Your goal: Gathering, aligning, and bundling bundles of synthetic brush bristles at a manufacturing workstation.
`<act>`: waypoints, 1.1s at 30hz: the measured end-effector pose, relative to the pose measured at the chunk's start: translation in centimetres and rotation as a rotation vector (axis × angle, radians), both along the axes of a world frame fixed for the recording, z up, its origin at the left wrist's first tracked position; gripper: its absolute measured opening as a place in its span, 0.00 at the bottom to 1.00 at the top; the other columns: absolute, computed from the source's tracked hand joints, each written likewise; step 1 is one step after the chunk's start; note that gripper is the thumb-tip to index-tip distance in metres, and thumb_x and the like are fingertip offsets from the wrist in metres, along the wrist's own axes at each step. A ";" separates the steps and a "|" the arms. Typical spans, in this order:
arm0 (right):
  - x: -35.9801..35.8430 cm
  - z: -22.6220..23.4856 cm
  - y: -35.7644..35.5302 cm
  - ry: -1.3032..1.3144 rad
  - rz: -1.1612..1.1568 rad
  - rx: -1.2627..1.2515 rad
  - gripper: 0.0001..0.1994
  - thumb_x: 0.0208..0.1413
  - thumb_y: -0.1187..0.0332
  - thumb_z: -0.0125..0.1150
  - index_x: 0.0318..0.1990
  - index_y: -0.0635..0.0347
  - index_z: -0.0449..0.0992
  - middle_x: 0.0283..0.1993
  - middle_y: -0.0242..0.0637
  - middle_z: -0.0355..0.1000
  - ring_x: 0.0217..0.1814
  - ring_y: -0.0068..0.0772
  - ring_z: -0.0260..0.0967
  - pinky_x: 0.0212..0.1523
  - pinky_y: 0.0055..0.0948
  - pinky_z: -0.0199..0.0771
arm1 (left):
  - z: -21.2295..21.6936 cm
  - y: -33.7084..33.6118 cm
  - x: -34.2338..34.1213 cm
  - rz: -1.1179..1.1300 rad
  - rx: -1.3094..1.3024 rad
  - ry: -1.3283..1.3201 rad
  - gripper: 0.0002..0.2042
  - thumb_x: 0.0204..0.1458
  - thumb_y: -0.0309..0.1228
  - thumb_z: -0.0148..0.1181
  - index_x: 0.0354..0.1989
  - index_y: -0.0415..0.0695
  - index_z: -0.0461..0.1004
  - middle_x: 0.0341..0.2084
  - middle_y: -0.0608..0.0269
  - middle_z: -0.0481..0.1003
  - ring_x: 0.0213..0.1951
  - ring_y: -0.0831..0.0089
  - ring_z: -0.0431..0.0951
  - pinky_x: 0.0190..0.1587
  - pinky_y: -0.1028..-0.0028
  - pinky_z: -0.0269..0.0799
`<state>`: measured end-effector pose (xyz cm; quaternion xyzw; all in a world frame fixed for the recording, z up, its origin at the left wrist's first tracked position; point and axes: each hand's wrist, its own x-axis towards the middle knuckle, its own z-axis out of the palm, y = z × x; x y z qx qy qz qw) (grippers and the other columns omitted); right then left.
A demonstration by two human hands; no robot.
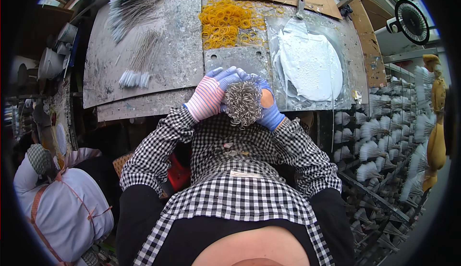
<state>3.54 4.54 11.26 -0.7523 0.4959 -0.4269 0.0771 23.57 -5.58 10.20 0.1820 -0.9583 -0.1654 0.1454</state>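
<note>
In front of my chest, at the table's near edge, both my hands are wrapped round a thick bundle of thin metal wires (243,103). Its grey wire ends face up toward me; the lower part is hidden. My left hand (211,93), in a pink-and-blue striped glove, closes on the bundle's left and far side. On the other side my right hand (270,110) grips it, in a blue glove with bare skin showing at an opening. A metal plate (228,59) lies just beyond the hands, and past it is a heap of yellow rubber bands (221,23).
White paste (312,64) is spread at the table's right, with a scraper (300,9) behind it. Wire brushes lie in a large pile (137,1) and a small one (144,49) at left. A rack of white-tipped bundles (372,131) stands right; a person (72,208) is lower left.
</note>
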 end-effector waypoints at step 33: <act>3.4 2.5 11.4 -1.240 -0.078 1.152 0.20 0.56 0.75 0.67 0.55 0.64 0.69 0.33 0.33 0.75 0.20 0.20 0.71 0.15 0.21 0.71 | 2.3 13.2 5.8 0.793 1.209 0.357 0.12 0.54 0.26 0.70 0.46 0.39 0.78 0.37 0.65 0.82 0.39 0.80 0.79 0.44 0.76 0.76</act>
